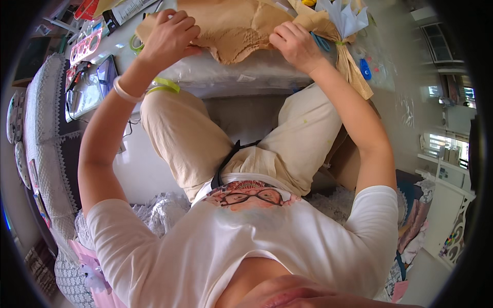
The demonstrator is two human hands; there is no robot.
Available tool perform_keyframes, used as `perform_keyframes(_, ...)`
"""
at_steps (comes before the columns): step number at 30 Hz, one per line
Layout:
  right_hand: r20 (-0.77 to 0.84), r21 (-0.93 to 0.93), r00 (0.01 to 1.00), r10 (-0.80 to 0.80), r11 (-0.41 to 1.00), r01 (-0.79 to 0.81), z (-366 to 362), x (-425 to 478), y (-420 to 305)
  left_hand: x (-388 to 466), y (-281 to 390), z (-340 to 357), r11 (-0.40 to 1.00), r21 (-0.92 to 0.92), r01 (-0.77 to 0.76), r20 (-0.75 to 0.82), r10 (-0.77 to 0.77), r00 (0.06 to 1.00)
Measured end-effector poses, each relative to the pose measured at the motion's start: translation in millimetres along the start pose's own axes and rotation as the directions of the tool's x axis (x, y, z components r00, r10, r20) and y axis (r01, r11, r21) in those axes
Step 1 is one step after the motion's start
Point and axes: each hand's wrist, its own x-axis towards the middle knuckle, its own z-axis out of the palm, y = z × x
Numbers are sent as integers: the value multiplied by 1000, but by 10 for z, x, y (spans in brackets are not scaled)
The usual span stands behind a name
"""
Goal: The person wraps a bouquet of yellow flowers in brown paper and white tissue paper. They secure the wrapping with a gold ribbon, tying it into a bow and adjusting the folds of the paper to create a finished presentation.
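Note:
A sheet of brown kraft paper (235, 23) lies over the table in front of me, its near edge crumpled into small creases and sagging in the middle. My left hand (169, 40) grips that edge on the left, fingers curled over the top and the thumb below. On the right, my right hand (296, 46) pinches the same edge, with its fingertips partly hidden. Just beyond my right hand lies a bouquet-like bundle wrapped in kraft paper (352, 69), tied with a green band and topped by pale pointed paper (344, 17). Blue scissor handles (320, 41) show between that hand and the bundle.
Green tape (135, 43) sits beside my left wrist, and a green strip (165, 85) hangs by my knee. A pink stencil ruler (86, 46), a tablet (107, 75) and a glue gun (79, 73) lie left. At right are a blue correction-tape dispenser (365, 69) and a cardboard box (342, 158).

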Motion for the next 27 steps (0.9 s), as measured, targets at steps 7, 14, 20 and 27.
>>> perform_keyframes(7, 273, 281, 952, 141, 935, -218, 105, -160, -44, -568, 132, 374, 983, 181, 18, -271, 32, 962)
perform_keyframes(14, 433, 351, 874, 222, 851, -390, 10, -43, -76, -945, 204, 435, 998, 20, 55, -119, -52, 992)
perform_keyframes(20, 207, 446, 962, 176, 859, -253, 101, -82, -112, -195, 281, 22, 909, -88, 408, 390, -346, 853)
perform_keyframes(27, 205, 300, 967, 153, 930, -211, 110, 53, -164, 252, 336, 746, 978, -205, 33, -52, -45, 998)
